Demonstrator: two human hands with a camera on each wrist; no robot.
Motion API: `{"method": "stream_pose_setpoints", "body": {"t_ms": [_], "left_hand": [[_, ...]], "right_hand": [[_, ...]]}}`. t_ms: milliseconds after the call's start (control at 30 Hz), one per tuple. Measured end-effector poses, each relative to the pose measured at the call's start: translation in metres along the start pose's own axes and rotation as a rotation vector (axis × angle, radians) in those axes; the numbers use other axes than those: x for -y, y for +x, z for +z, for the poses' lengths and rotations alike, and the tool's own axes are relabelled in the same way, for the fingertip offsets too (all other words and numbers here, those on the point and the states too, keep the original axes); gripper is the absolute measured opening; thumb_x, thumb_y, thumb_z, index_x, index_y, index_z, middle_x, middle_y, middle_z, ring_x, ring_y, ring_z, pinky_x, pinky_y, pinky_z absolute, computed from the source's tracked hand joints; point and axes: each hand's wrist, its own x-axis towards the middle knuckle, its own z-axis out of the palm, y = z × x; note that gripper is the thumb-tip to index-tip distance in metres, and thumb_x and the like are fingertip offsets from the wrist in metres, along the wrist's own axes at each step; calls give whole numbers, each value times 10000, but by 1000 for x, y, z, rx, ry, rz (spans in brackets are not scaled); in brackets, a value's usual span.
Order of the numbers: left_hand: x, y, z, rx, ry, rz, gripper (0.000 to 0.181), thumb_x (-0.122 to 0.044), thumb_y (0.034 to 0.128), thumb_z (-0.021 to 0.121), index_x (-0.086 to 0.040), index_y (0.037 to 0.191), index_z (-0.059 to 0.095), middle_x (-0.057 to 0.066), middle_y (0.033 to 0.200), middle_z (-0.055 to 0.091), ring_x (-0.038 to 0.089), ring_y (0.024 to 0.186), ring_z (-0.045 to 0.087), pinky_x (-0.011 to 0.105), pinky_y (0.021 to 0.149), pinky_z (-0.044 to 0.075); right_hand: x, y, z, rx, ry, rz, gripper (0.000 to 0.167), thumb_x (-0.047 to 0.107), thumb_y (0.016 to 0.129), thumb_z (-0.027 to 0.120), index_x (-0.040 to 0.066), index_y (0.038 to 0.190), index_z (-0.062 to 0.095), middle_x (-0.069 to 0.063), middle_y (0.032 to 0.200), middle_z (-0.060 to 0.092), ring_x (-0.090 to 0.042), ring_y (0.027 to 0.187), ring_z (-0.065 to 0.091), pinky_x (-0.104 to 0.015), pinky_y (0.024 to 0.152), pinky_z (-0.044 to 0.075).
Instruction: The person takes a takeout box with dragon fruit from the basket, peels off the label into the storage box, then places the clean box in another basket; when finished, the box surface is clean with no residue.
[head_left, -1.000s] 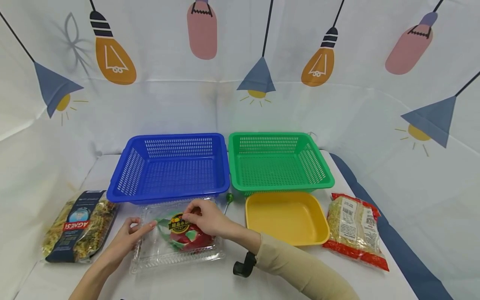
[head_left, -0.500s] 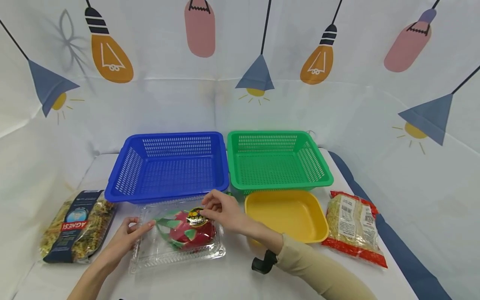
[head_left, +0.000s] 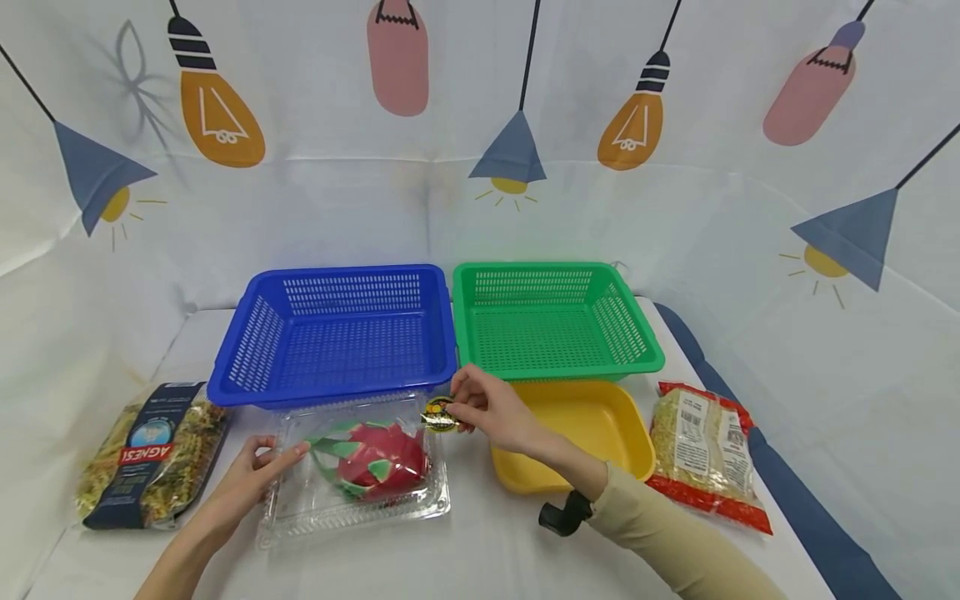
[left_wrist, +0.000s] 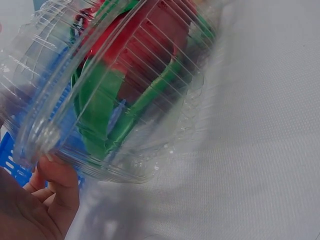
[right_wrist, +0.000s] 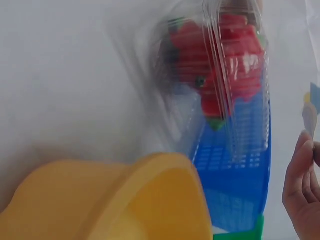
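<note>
sticker has shifted rightward, its right edge pinched by right hand; left hand holds clear box.

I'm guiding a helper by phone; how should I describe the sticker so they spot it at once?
Find the green basket, then the yellow tub in front of it. The sticker is left of that tub, pinched by the right hand. Small, roundish, black and gold, it stands out from the large clear box nearby.
</note>
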Motion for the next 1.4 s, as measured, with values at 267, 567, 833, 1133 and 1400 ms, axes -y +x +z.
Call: {"method": "stream_pose_setpoints", "body": {"t_ms": [267, 567, 833, 1133, 1400], "left_hand": [[0, 0, -1, 1, 5, -8, 611, -482, 1001, 544, -60, 1274, 198, -14, 956, 461, 95, 788, 417, 296, 645, 383], [0, -2, -1, 4, 5, -5, 625, -482, 1003, 541, -51, 1287, 187, -1, 946, 457, 107, 778, 416, 302, 640, 384], [0, -2, -2, -2, 3, -4, 596, -463, 1008, 542, -53, 1267, 196, -22, 888, 424, 99, 743, 402, 294, 626, 372], [1, -2, -2, -6, 20, -12, 642, -485, 1002, 541, -36, 1298, 191, 8, 973, 447, 114, 804, 418, 299, 657, 383], [-1, -2, 0, -5, -1, -4, 596, -462, 1005, 553, -60, 1266, 199, -21, 862, 417, 102, 715, 403, 292, 610, 382]], "right_hand": [[-9, -6, -19, 4, -16, 21, 73, 12, 961, 630, -19, 1024, 649, -245, 961, 690, -293, 720, 671, -418, 670, 596], [-21, -16, -45, 46, -95, 73, 152, 114, 913, 726, 87, 1062, 737, -51, 864, 700, -274, 786, 668, -370, 727, 582], [-34, -19, -73, 149, -91, 142, 210, 123, 897, 747, 109, 1106, 727, -59, 931, 713, -220, 829, 663, -310, 772, 564], [-43, -23, -89, 245, -145, 142, 161, 72, 932, 683, 40, 1078, 742, -103, 968, 740, -320, 829, 672, -440, 781, 580], [-57, -20, -96, 336, -257, 117, 167, 10, 942, 639, 5, 1085, 723, -164, 826, 710, -403, 752, 616, -269, 656, 507]]}}
